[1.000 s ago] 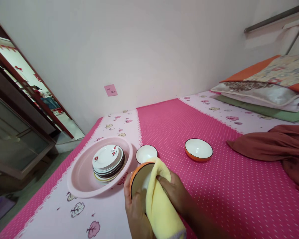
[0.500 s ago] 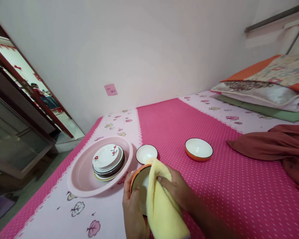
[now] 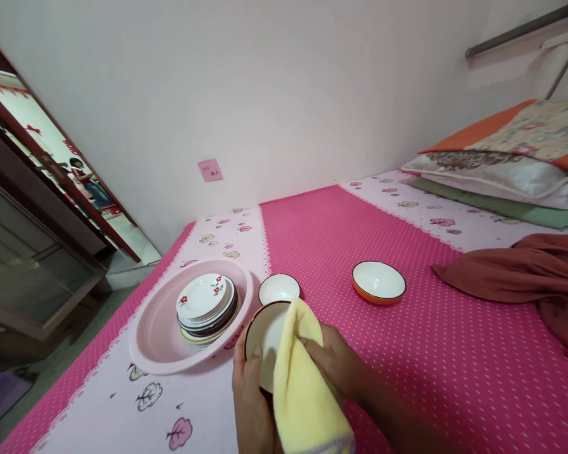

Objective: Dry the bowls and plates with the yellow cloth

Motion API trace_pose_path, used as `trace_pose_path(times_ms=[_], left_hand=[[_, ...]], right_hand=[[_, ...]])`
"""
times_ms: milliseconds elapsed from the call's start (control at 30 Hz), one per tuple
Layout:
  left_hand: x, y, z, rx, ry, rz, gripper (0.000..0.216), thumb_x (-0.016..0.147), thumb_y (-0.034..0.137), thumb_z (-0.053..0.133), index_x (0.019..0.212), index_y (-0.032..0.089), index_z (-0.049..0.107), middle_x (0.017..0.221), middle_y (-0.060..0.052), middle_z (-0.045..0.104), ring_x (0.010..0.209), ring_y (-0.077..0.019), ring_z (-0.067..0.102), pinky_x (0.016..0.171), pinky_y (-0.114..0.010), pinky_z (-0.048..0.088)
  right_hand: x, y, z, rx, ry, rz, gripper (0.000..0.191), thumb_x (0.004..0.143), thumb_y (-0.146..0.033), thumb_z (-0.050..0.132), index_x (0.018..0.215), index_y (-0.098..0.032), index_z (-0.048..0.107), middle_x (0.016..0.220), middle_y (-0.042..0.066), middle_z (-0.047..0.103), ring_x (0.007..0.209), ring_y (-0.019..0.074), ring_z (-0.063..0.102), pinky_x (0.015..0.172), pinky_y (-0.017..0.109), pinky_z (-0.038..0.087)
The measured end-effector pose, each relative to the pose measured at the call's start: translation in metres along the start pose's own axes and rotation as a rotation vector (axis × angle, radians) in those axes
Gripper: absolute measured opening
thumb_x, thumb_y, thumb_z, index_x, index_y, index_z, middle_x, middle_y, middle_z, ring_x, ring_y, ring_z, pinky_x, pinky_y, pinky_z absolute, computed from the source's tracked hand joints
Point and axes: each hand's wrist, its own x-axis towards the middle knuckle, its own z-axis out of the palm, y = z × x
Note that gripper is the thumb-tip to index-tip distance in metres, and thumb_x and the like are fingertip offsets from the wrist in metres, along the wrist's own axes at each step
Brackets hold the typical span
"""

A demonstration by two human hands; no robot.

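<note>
Near the pink basin (image 3: 157, 343), left hand (image 3: 252, 403) fingers clasped around bowl (image 3: 262, 337), right hand (image 3: 334, 366) fingers clenched on yellow cloth (image 3: 300, 384)

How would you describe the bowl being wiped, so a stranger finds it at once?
Start at the pink basin of stacked plates. Just right of it, the left hand tilts a bowl. It alone is off the bed, half covered by a yellow cloth.

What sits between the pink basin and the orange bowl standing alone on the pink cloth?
In the head view, a small white bowl lies between the pink basin and the orange bowl; past it, only bare dotted cloth.
</note>
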Motion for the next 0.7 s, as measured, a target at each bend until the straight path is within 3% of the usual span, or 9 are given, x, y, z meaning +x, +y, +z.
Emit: trace_pose_path(times_ms=[167,300,533,600,700], left_hand=[[0.005,0.008,0.002,0.020,-0.030,-0.085,0.067,0.071,0.033,0.084,0.133,0.018,0.064,0.124,-0.014,0.077,0.104,-0.0323,0.076,0.079,-0.033,0.062],[0.002,0.009,0.005,-0.027,0.094,-0.064,0.065,0.072,0.031,0.079,0.134,0.021,0.063,0.118,-0.013,0.080,0.092,-0.0305,0.078,0.071,-0.034,0.062],[-0.004,0.009,0.004,0.108,0.262,0.001,0.055,0.087,0.036,0.068,0.141,0.027,0.064,0.124,-0.008,0.078,0.109,-0.0310,0.075,0.084,-0.037,0.061],[-0.004,0.009,0.004,0.103,0.217,-0.010,0.060,0.087,0.038,0.068,0.145,0.026,0.061,0.127,-0.010,0.077,0.110,-0.0321,0.075,0.085,-0.039,0.061],[-0.001,0.008,0.003,0.034,0.050,-0.029,0.067,0.086,0.039,0.073,0.149,0.024,0.057,0.131,-0.012,0.075,0.112,-0.0334,0.074,0.091,-0.042,0.061]], right_hand=[[0.000,-0.003,-0.017,-0.209,-0.059,-0.092,0.039,0.092,-0.026,0.061,0.129,-0.019,0.070,0.124,0.011,0.078,0.116,0.0339,0.071,0.102,0.049,0.054],[0.000,0.000,-0.009,-0.124,-0.053,-0.071,0.038,0.094,-0.025,0.059,0.131,-0.019,0.068,0.126,0.011,0.078,0.117,0.0328,0.072,0.099,0.046,0.057],[0.001,0.012,0.015,0.116,-0.052,-0.001,0.035,0.096,-0.035,0.063,0.125,-0.017,0.071,0.117,0.011,0.081,0.114,0.0329,0.074,0.094,0.043,0.060],[0.002,0.011,0.012,0.114,-0.056,0.016,0.034,0.094,-0.035,0.063,0.122,-0.017,0.072,0.115,0.010,0.081,0.111,0.0328,0.075,0.091,0.042,0.061],[0.002,0.006,-0.001,0.041,-0.047,0.007,0.033,0.094,-0.033,0.061,0.122,-0.017,0.072,0.115,0.009,0.081,0.109,0.0319,0.075,0.090,0.041,0.059]])
